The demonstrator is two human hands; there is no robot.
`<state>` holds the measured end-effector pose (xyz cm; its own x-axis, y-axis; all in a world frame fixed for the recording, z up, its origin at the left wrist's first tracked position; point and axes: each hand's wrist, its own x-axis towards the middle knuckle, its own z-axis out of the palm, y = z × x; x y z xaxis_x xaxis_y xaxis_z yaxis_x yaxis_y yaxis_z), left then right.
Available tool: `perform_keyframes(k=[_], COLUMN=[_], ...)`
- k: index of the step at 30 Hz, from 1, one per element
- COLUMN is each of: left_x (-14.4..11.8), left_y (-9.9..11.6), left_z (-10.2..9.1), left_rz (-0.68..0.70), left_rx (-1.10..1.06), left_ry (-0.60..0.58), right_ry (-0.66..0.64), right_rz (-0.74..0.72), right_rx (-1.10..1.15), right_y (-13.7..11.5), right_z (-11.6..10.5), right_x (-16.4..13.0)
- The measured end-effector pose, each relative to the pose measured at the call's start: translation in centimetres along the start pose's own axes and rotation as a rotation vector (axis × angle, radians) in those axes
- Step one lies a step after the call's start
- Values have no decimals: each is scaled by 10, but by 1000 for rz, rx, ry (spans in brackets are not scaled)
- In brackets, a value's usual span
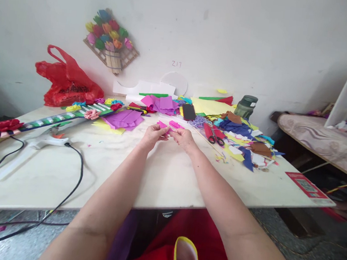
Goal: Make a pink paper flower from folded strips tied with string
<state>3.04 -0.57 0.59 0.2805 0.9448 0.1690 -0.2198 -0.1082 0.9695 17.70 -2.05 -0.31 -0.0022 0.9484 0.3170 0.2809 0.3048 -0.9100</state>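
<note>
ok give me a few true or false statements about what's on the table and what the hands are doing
1. Both hands, left hand and right hand, pinch a pink paper piece. True.
2. The scissors are in the right hand. False: they lie on the table, right of the hands.
3. A red plastic bag sits at the table's far left. True.
4. The glue gun lies among the scraps on the right. False: it lies on the left, cable attached.

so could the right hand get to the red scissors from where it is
Probably yes: the red scissors lie flat on the table just to the right of the right hand, with nothing between them. But that hand and the left hand pinch a pink paper piece.
</note>
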Motion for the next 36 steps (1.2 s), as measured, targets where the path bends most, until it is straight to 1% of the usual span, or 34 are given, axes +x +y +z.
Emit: perform_keyframes(k=[6, 9, 11, 16, 20, 23, 27, 31, 36], left_x=[2, 3, 4, 6, 8, 8, 7, 7, 7], left_y=[-2, -2, -2, -3, -5, -5, -3, -1, 0], left_z=[3, 4, 4, 1, -2, -3, -4, -5, -5], left_rz=[27, 29, 32, 84, 112, 109, 108, 104, 86], left_rx=[80, 131, 156, 159, 144, 137, 117, 149, 174], left_ry=[95, 154, 179, 198, 249, 257, 249, 290, 338], right_ry=[31, 49, 28, -73, -59, -20, 17, 5, -19], right_rz=[-112, -95, -70, 42, 98, 108, 81, 81, 134], right_rx=[-171, -206, -157, 72, 185, 178, 129, 121, 143], right_y=[3, 6, 6, 4, 4, 3, 4, 4, 2], right_z=[1, 3, 3, 2, 1, 0, -2, -3, -1], right_x=[1, 2, 2, 0, 0, 0, -1, -2, 0])
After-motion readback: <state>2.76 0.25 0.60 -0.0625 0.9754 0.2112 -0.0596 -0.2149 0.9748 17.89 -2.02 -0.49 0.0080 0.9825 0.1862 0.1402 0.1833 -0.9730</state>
